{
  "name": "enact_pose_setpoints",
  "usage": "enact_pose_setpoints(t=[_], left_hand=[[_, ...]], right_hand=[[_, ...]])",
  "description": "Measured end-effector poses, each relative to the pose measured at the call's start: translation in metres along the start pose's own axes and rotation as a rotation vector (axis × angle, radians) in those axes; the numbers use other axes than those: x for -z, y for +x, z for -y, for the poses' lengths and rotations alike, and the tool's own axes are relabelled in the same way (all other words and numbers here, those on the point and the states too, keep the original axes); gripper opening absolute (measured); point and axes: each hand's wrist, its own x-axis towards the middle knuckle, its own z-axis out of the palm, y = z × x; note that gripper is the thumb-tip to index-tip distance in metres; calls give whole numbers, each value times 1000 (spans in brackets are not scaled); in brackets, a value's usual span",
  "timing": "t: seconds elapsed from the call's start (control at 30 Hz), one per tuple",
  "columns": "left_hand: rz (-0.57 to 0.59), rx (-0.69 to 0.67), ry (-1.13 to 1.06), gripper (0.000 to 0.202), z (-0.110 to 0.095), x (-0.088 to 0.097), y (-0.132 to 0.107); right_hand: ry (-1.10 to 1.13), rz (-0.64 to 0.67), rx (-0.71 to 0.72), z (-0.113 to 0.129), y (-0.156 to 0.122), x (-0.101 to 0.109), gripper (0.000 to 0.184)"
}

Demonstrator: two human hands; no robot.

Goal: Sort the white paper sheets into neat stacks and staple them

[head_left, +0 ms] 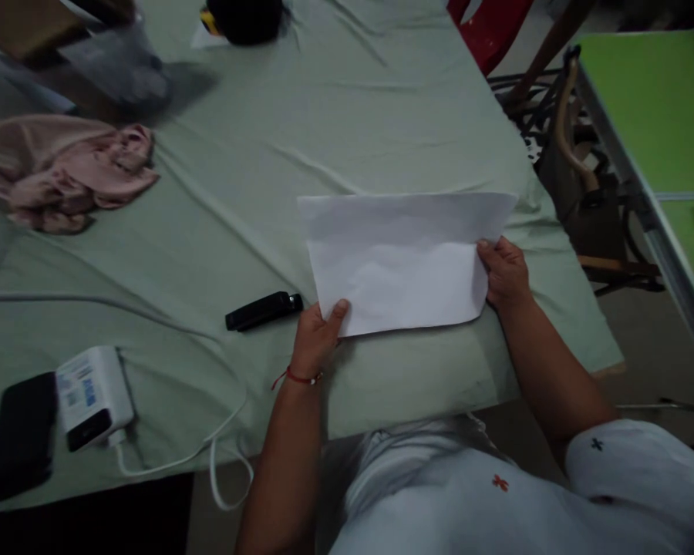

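White paper [408,262] is held out flat above the cloth-covered table, its long side running left to right; whether it is one sheet or several I cannot tell. My left hand [319,333] grips its near left corner, thumb on top and fingers underneath. At the right edge, my right hand [504,271] pinches the paper with the thumb on its face. Just left of my left hand lies a black stapler [264,311], apart from the hand and the paper.
A crumpled pink cloth [92,169] lies at the left on the green tablecloth [375,139]. Nearer are a white power bank [96,393] with a white cable and a dark phone [21,435]. A green table [653,108] and a chair [578,162] stand at the right.
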Motion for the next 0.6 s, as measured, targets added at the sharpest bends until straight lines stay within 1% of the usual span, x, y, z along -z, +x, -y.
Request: enact_pose_setpoints(t=[0.07,0.17,0.23,0.3,0.37,0.43,0.5,0.6], left_hand=[[17,13,38,45,3,3,0],[4,-13,26,46,7,6,-1],[-25,-45,-3,46,7,4,-1],[-63,-80,-25,48,5,1,-1],[-113,-97,-36,52,1,-3,-1],[-148,-79,-48,53,-4,-5,-2],[-130,-48,-65,51,-9,-6,-3],[-63,-12,-96,50,-18,-6,-3]], right_hand=[[-13,2,6,0,1,0,59],[-28,14,-29,0,2,1,56],[-16,27,-70,-1,2,3,53],[6,69,-101,-3,1,4,50],[1,136,-106,-5,0,5,46],[-33,175,-91,-6,-1,4,42],[-65,171,-56,-6,-2,3,41],[-75,145,2,-5,-4,0,43]])
